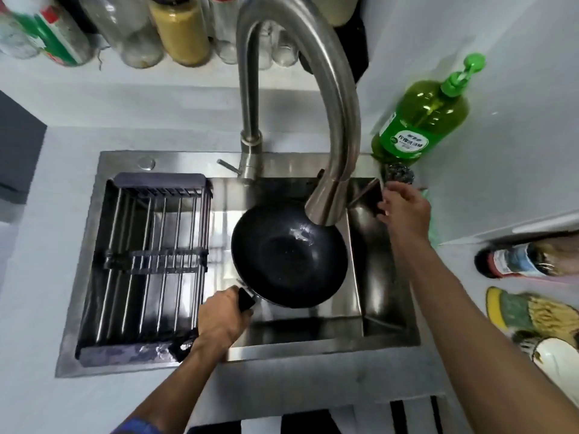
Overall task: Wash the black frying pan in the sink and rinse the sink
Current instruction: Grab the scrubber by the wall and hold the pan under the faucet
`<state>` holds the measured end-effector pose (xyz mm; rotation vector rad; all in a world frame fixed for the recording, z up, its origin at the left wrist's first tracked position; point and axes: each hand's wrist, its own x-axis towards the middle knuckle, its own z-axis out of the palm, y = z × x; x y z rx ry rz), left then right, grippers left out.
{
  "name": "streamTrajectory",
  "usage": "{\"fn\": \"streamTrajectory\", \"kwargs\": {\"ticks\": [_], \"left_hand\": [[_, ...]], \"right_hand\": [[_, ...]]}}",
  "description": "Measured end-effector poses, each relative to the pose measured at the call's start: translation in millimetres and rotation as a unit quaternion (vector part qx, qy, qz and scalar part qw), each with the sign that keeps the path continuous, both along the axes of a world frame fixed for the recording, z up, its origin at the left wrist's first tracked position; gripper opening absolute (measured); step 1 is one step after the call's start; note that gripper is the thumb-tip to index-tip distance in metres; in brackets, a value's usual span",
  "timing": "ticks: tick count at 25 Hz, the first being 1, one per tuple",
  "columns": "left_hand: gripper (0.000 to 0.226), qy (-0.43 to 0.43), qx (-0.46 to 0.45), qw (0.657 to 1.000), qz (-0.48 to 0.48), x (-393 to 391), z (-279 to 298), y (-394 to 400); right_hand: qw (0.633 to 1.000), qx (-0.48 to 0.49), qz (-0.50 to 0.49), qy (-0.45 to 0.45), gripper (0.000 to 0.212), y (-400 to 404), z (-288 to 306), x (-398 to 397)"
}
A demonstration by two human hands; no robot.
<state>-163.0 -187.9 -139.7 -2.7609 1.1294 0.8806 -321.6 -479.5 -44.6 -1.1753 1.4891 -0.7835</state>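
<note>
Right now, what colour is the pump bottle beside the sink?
Translucent green, with a green pump: the dish soap bottle shows best in the head view.

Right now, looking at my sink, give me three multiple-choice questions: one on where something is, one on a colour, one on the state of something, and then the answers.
1. Where is the drying rack?
A. in the left part of the sink
B. on the right counter
C. under the pan

2. What colour is the pump bottle of dish soap?
A. blue
B. green
C. white

3. What is the left hand doing?
A. resting flat on the counter
B. turning the tap lever
C. gripping the handle of the black frying pan

Answers: 1 A, the rack fills the basin's left side beside the pan. 2 B, bottle and pump are bright green. 3 C, its fingers curl round the pan's handle while the right hand reaches toward the scrubber at the sink's far right corner.
</note>
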Motion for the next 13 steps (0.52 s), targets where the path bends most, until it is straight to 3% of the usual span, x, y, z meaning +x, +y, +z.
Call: {"fn": "streamTrajectory", "kwargs": {"ticks": [2, 3, 8, 11, 13], "left_hand": [[0.040, 0.004, 0.016, 1.000, 0.024, -3, -10, -1], [0.039, 0.010, 0.019, 0.999, 0.034, -4, -15, 1], [0.032, 0.029, 0.031, 0.998, 0.039, -11, -26, 12], [0.040, 0.030, 0.082, 0.996, 0.016, -5, -9, 0], [0.040, 0.058, -0.001, 0.995, 0.087, 17, 13, -24]], "right_hand": [[0.976, -0.044, 0.042, 0.207, 0.039, -35, -33, -7], [0.959, -0.060, 0.079, 0.265, 0.044, -53, -43, -9], [0.885, -0.047, 0.221, 0.408, 0.054, -124, -77, -11], [0.837, -0.089, 0.240, 0.483, 0.037, -142, -83, -8], [0.837, -0.139, 0.227, 0.479, 0.020, -150, -80, -7]]}}
